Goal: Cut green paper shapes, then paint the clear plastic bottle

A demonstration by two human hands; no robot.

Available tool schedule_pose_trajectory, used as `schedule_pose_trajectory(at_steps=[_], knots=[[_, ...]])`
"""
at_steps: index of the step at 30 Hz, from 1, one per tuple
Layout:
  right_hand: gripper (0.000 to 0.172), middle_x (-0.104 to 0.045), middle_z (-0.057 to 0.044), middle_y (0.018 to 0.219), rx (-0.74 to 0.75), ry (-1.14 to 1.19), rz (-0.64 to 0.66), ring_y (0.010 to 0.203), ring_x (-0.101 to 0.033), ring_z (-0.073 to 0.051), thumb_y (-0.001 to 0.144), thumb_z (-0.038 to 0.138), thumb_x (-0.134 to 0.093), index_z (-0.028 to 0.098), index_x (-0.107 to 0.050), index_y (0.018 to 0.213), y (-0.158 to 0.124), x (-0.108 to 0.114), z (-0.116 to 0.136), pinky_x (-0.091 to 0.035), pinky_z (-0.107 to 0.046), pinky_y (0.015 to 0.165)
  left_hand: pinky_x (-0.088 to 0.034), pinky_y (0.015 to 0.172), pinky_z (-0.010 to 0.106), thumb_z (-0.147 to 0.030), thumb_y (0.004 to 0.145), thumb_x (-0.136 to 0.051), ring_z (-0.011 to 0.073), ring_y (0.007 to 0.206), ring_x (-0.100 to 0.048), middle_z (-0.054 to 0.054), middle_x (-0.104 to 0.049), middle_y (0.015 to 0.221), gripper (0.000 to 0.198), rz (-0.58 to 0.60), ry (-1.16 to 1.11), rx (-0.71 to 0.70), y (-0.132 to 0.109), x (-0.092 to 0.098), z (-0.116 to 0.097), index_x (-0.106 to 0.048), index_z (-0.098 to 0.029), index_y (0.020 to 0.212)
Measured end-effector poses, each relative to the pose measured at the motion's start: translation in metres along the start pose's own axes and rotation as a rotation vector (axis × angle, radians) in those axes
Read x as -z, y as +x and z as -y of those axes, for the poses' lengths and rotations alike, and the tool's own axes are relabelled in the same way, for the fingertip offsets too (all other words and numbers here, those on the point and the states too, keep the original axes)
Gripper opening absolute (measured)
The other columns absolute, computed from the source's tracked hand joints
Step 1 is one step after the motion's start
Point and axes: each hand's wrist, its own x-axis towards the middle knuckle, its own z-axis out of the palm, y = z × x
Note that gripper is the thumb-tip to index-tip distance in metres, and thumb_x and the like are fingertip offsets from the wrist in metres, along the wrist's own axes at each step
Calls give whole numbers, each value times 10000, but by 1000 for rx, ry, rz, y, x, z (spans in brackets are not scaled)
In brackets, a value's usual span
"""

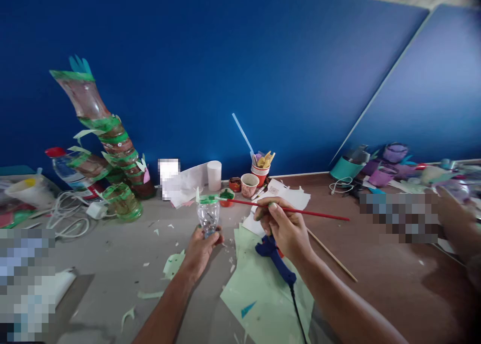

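Nearest, a pale green sheet [240, 289] lies on the table [180, 289], with the blue glue gun [281, 269] on it and the gun's black cord running toward the near edge. Paper scraps [175, 265] lie left of the sheet. Just beyond, the left hand [205, 246] grasps the clear cup [208, 215] low down, holding it roughly upright, green rim on top. The right hand [283, 224], above the glue gun, pinches the red brush [319, 214] between thumb and fingers, its tip at the cup's rim; whether it touches, I cannot tell. A wooden stick [334, 257] slants across the table right of that hand. Behind the clear cup sits a pot of green paint [227, 196], then a stained paper cup [249, 186] and a red cup [260, 176] holding utensils. To the left leans a green-banded bottle model [124, 146]. At far right, another person's arm [456, 224] reaches in. A blue wall [210, 68] stands behind everything.
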Motion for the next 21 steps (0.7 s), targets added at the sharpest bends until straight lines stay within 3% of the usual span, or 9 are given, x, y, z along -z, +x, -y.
schedule_pose_trajectory(at_steps=[4, 13, 21], knots=[[197, -656, -30, 684, -4, -30, 29, 444, -473, -67, 914, 325, -561, 169, -681, 934, -2, 1, -5, -341, -198, 406, -463, 699, 305, -298, 602, -798, 133, 650, -571, -13, -603, 697, 290, -4, 74, -28, -1, -2, -2, -587, -162, 748], [194, -654, -28, 703, 7, -81, 57, 448, -481, -68, 927, 309, -537, 173, -674, 945, -6, -4, -8, -360, -204, 421, -462, 795, 340, -365, 601, -783, 153, 735, -596, 1, -621, 753, 302, -43, -11, -42, 4, 1, 9, -604, -180, 758], [186, -658, -27, 731, 96, -211, 88, 443, -476, -63, 945, 285, -504, 185, -661, 960, -11, -7, -8, -373, -205, 425, -458, 786, 331, -364, 563, -823, 139, 717, -615, -16, -627, 788, 399, -66, 13, -26, 4, -1, 8, -559, -184, 801]])
